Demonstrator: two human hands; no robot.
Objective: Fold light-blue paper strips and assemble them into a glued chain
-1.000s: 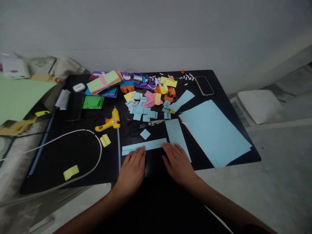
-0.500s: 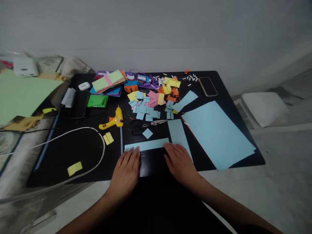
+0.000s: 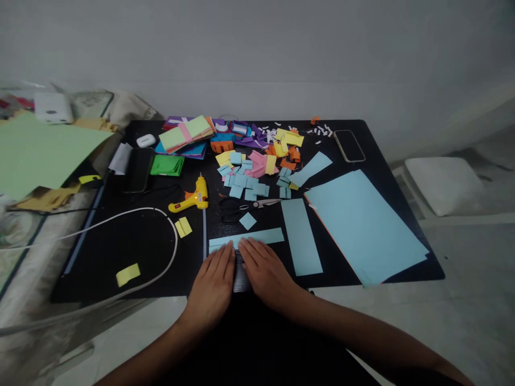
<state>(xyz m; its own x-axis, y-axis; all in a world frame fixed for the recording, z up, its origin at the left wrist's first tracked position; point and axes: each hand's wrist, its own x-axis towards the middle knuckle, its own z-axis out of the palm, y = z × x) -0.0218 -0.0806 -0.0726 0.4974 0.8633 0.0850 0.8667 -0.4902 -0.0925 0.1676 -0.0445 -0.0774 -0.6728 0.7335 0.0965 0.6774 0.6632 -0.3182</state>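
A narrow light-blue paper strip (image 3: 265, 235) lies crosswise near the table's front edge. On its left part rest the fingertips of my left hand (image 3: 213, 279), stretched out flat. My right hand (image 3: 265, 271) lies close beside it, fingers extended onto the strip's middle. Just beyond the strip sit a small light-blue paper square (image 3: 248, 221) and a pair of scissors (image 3: 261, 204) with dark handles. A wider light-blue paper strip (image 3: 301, 238) lies flat to the right of my right hand. The strip's lower edge is partly hidden under my fingers.
A yellow glue gun (image 3: 193, 199) lies left of the scissors. Folded light-blue pieces (image 3: 245, 185) and other coloured scraps cover the table's back middle. Large light-blue sheets (image 3: 366, 225) and a phone (image 3: 349, 146) are at right. A white cable (image 3: 176, 244) loops across the left.
My right hand has slid left along the strip from its right end to its middle, close to my left hand. My left hand stays on the strip. The whole view has shifted slightly.
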